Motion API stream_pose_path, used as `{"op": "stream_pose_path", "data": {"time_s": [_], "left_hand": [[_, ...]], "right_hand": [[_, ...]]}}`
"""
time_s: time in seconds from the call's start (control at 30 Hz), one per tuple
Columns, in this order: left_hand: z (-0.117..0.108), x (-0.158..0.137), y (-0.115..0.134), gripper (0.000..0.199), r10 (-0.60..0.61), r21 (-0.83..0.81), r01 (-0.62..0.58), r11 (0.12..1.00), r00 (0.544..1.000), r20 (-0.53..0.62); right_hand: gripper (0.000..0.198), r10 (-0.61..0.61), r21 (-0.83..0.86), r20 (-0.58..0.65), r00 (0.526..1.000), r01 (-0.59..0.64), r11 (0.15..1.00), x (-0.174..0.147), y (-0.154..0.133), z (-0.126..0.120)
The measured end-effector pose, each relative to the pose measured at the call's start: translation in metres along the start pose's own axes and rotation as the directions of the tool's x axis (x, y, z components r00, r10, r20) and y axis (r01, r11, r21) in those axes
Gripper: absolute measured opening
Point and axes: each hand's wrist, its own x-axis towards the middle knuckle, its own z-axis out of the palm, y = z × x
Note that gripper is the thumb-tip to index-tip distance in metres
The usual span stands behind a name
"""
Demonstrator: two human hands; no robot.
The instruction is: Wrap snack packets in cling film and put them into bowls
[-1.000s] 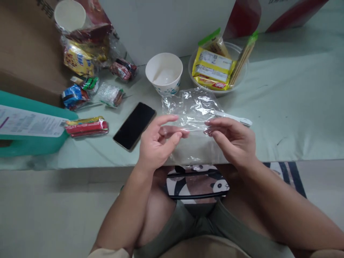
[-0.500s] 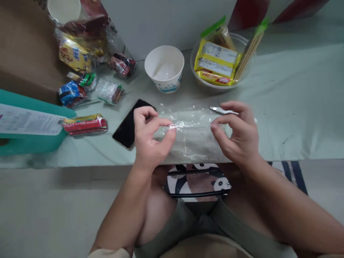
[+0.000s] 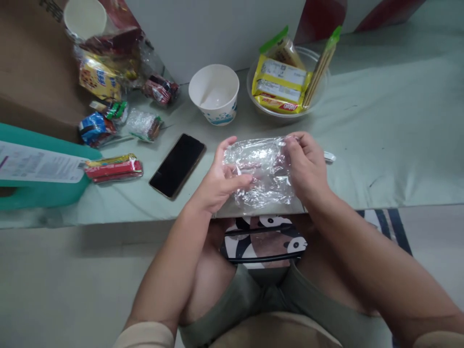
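A clear plastic bag (image 3: 263,193), crinkled and shiny, is stretched between my hands above the table's front edge. My left hand (image 3: 226,179) grips its left side, some fingers behind the film and the thumb in front. At the bag's upper right corner, my right hand (image 3: 306,164) pinches the film between thumb and fingers. A light-coloured tool (image 3: 329,157), perhaps a cutter, lies mostly hidden behind my right hand. Left of my left hand, a black phone (image 3: 177,165) lies flat on the cloth.
Behind the bag stand a white paper cup (image 3: 215,92) and a clear round bowl (image 3: 315,106) holding yellow snack packets and sticks. Wrapped snacks (image 3: 99,79) cluster at the left, near a teal container (image 3: 68,191), a red packet (image 3: 114,168) and a cardboard box (image 3: 32,63).
The bag has been lifted off the table and tilted up toward me. My left hand has turned and taken a wider hold; my right hand has moved slightly left, uncovering the phone's full face.
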Motion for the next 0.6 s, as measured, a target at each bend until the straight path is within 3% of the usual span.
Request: {"op": "stream_pose_path", "data": {"time_s": [0.1,0.17,0.23,0.4,0.57,0.6], "left_hand": [[-0.007,0.005,-0.005,0.089,0.052,0.069,-0.048,0.997,0.997,-0.064],[-0.011,0.007,-0.005,0.087,0.077,0.068,-0.07,0.995,0.992,-0.098],[-0.013,0.008,-0.001,0.08,0.072,0.034,-0.069,0.997,0.99,-0.12],[-0.001,0.006,0.011,0.04,-0.169,-0.077,0.163,0.984,0.983,-0.067],[0.0,0.005,0.017,0.032,-0.224,-0.078,0.215,0.973,0.966,-0.126],[-0.002,0.005,0.017,0.034,-0.243,-0.048,0.239,0.97,0.964,-0.105]], "right_hand": [[0.03,0.093,0.101,0.124,0.988,-0.106,0.989,-0.001,0.004,-0.004],[0.049,0.153,0.169,0.271,0.95,-0.203,0.964,-0.006,0.002,-0.005],[0.05,0.204,0.201,0.374,0.905,-0.294,0.934,-0.01,-0.002,-0.006],[0.031,0.282,0.247,0.353,0.892,-0.38,0.892,-0.013,-0.007,-0.004],[0.033,0.361,0.117,0.598,0.716,-0.524,0.844,-0.014,-0.005,-0.007],[0.032,0.366,0.11,0.609,0.704,-0.531,0.84,-0.014,-0.004,-0.008]]}}
